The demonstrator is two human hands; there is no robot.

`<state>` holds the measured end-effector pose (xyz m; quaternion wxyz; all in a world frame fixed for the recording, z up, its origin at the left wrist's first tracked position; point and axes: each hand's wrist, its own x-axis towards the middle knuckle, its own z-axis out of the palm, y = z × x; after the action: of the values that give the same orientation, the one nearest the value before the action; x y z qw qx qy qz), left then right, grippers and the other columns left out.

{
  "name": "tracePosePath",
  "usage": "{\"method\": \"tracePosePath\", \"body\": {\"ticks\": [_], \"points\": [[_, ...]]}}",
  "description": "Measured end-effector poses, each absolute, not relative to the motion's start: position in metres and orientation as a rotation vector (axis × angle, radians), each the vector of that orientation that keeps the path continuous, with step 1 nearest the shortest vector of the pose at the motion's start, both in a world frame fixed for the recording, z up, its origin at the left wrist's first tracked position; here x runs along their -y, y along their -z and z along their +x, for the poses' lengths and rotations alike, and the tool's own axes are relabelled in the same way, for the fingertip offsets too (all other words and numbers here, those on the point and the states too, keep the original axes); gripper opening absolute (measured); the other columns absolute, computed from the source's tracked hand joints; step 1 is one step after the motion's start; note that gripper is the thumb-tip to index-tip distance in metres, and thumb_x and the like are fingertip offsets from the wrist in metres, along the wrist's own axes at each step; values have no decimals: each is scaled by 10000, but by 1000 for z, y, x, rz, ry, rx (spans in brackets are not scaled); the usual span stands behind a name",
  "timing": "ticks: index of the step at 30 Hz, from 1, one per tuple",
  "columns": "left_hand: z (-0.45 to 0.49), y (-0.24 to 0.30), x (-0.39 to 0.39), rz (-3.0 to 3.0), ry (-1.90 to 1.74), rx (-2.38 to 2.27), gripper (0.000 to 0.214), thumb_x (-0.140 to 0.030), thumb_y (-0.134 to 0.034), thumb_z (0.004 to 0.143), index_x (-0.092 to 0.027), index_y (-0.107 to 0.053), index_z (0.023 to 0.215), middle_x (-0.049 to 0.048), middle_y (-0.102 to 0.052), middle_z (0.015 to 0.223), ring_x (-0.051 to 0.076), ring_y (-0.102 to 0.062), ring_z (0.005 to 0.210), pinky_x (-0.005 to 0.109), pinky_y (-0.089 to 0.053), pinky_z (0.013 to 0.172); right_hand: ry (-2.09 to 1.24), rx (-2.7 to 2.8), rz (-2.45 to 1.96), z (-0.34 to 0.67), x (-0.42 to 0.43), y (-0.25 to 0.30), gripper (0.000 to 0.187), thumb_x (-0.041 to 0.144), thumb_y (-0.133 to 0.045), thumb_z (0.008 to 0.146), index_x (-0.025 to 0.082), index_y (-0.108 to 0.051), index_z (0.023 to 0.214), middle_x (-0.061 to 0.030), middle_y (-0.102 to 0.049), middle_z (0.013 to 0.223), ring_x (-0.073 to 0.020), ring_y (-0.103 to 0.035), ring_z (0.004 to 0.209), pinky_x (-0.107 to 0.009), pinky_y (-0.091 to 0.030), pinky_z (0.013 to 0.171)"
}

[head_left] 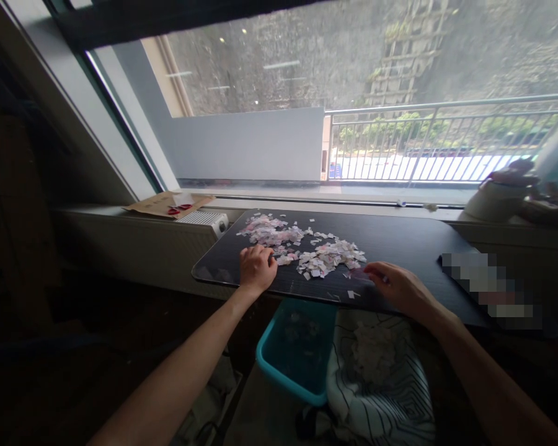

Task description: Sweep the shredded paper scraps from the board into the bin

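Small white and pink paper pieces lie on the dark tabletop [400,238] in two loose heaps that nearly touch. At the edge of the pinker heap [272,230], my left hand [258,269] rests with its fingers curled in; whatever they hold is hidden. My right hand [397,286] is closed in a pinch beside the whiter heap [332,255]. From its fingertips a thin pinkish slip [360,273] sticks out toward that heap. A single white paper piece [352,294] lies apart near the table's front edge.
Below the front edge stand a turquoise bin [291,378] with scraps inside and a patterned cloth bag [381,396] holding more pieces. Red-handled scissors [180,209] lie on brown paper [153,204] at left. A blurred-out object [490,288] sits at the table's right.
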<state>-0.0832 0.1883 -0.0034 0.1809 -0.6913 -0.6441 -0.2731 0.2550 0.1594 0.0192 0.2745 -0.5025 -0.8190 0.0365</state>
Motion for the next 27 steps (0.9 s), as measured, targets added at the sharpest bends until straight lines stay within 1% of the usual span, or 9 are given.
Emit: {"method": "tracePosePath", "body": {"ticks": [8, 14, 21, 27], "points": [[-83, 3, -188, -1949, 753, 1833, 150, -197, -530, 777, -201, -649, 867, 75, -639, 901, 256, -557, 915, 407, -360, 902, -123, 2206, -1323, 252, -162, -18, 249, 252, -462, 849, 216, -671, 978, -43, -719, 919, -162, -635, 700, -257, -470, 620], [-83, 3, -189, -1959, 746, 1838, 143, -202, -530, 774, -215, -645, 858, 71, -640, 896, 257, -560, 909, 407, -365, 893, -114, 2123, -1376, 263, -163, -15, 255, 271, -468, 841, 225, -679, 976, -37, -729, 863, -159, -635, 643, -263, -474, 602], [-83, 4, -189, -1959, 747, 1837, 145, -202, -524, 778, -214, -645, 856, 74, -642, 897, 259, -558, 908, 408, -368, 890, -108, 2113, -1421, 262, -163, -18, 261, 258, -458, 837, 222, -676, 977, -38, -731, 828, -168, -640, 626, -274, -473, 586], [-83, 3, -189, -1963, 746, 1840, 148, -201, -525, 777, -212, -648, 860, 75, -641, 895, 261, -557, 910, 408, -366, 890, -165, 2163, -1377, 263, -146, -21, 235, 266, -474, 842, 222, -672, 962, -37, -728, 899, -168, -645, 686, -273, -490, 623]]}}
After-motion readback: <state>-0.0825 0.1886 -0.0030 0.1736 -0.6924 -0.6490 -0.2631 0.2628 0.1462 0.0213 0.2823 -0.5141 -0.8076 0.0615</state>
